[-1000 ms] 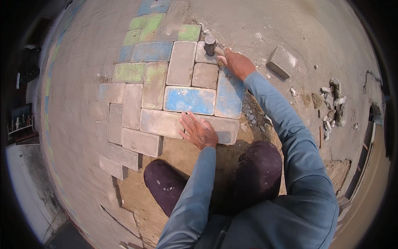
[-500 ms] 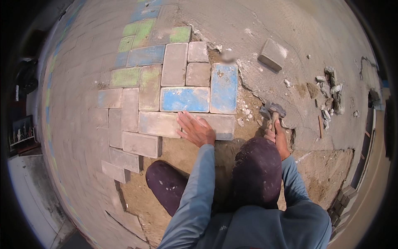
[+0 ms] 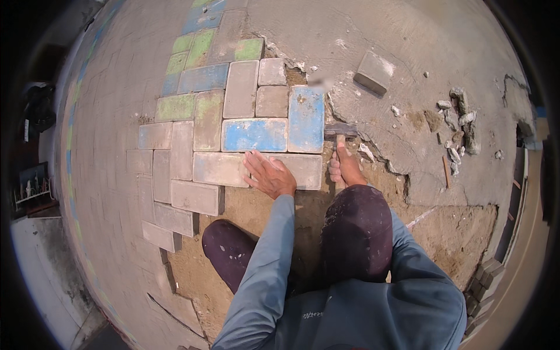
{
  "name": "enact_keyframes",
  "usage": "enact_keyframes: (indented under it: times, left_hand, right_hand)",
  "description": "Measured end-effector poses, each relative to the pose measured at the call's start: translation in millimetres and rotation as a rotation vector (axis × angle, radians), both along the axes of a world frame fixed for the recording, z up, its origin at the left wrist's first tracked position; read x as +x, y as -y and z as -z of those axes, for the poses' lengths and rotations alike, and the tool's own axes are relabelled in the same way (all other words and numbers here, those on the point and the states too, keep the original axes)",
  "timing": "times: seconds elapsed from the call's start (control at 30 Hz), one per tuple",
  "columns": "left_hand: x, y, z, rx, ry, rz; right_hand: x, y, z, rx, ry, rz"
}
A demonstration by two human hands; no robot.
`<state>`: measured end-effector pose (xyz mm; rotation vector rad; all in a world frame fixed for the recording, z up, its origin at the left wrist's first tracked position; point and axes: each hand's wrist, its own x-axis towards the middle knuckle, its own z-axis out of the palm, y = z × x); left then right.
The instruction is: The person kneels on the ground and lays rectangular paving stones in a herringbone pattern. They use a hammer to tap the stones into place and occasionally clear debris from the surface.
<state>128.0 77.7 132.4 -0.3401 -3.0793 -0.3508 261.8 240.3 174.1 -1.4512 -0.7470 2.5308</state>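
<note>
Left hand lies flat, fingers spread, palm down on a grey paver in the nearest laid row; it grips nothing. Right hand is closed around the wooden handle of a hammer, just right of the left hand. The hammer's dark metal head sits beyond the right hand's knuckles, against the right edge of a blue paver set upright in the pattern; whether it touches cannot be told.

The blue paver is rectangular, its paint worn and patchy, with grey showing through at the corners. Just left of it, beyond the left hand, lies another blue paver, set crosswise, equally scuffed. Further beyond the hands come plain grey blocks, then green-painted pavers.

Under and behind the hands is bare sandy bedding, brown and uneven. Right of the right hand, a cracked concrete slab with a broken edge. 1 loose grey block lies on it, well beyond the right hand. Rubble pieces are scattered far right. The person's dark-trousered knees are just behind both hands.
</note>
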Motion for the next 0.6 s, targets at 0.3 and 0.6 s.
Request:
enact_keyframes:
  times: [0.3,0.6]
  left_hand:
    - [-3,-2,-1,0.038,0.046,0.0]
    - [-1,-2,-1,0.058,-0.028,0.001]
  right_hand:
    - [-23,-49,-20,1.518,0.273,-0.483]
    - [-66,-82,-66,1.424,0.423,-1.042]
